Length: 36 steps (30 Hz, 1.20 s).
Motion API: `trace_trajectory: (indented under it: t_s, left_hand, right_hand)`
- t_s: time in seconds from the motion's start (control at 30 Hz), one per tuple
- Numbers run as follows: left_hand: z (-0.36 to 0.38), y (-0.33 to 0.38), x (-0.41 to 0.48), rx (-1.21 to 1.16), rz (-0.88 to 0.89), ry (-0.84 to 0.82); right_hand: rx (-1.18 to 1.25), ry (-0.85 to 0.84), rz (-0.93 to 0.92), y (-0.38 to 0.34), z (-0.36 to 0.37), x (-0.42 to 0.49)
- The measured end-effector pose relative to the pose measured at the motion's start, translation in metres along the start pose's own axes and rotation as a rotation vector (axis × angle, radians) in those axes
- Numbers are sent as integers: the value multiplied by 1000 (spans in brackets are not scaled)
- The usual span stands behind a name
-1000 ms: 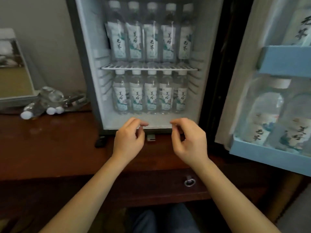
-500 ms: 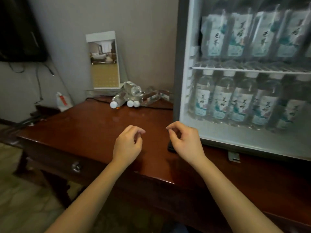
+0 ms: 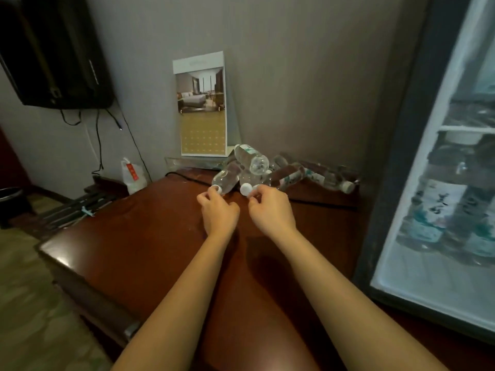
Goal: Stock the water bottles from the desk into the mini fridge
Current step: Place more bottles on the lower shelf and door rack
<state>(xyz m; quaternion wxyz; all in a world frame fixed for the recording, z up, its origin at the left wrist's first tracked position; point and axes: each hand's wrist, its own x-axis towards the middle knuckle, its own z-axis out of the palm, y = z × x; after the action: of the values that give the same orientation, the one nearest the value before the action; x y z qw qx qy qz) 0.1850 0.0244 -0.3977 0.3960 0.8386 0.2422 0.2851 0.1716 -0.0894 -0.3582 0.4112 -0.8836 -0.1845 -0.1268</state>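
Observation:
Several clear water bottles lie in a heap at the back of the brown desk (image 3: pixel 150 236), against the wall. One bottle (image 3: pixel 227 178) points its white cap at me, and another (image 3: pixel 251 159) lies on top of the heap. My left hand (image 3: pixel 218 212) reaches in with loosely curled fingers, its fingertips at the left bottle's cap. My right hand (image 3: pixel 270 210) does the same at the white caps beside it. Neither hand visibly holds a bottle. The open mini fridge (image 3: pixel 396 183) stands at the right, with bottles (image 3: pixel 428 210) lined up on its shelves.
A standing calendar card (image 3: pixel 202 108) leans on the wall behind the heap. A black cable (image 3: pixel 187 176) runs along the desk's back. A wall-mounted TV (image 3: pixel 53 54) and a white bag (image 3: pixel 132 175) are at the left, beyond the desk's edge.
My view has swung left from the fridge to the heap on the desk. Both hands have moved forward from the desk's front to the bottle caps.

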Motion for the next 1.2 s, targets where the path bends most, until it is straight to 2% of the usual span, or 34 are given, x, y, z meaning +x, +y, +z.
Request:
trace_trajectory:
  t_s: [0.07, 0.23, 0.4, 0.47, 0.57, 0.7, 0.93, 1.2]
  left_hand:
    - [4, -9, 17, 2, -9, 3]
    - [5, -35, 44, -37, 171, -79]
    - [1, -45, 59, 9, 188, -201]
    - [2, -46, 60, 19, 229, -233]
    - [1, -43, 62, 71, 245, -194]
    - [8, -38, 56, 150, 260, -250]
    - [3, -34, 50, 125, 229, -125]
    - [-34, -15, 47, -216, 313, 335]
  right_hand:
    - [14, -4, 16, -2, 14, 18]
    - [-44, 17, 42, 12, 45, 33]
    - [-95, 61, -23, 13, 51, 37]
    - [-134, 29, -62, 11, 56, 35]
    - [-251, -57, -33, 15, 64, 29]
    - [-334, -81, -18, 17, 69, 27]
    - [-476, -144, -136, 7, 82, 17]
    - [-286, 30, -209, 3, 85, 19]
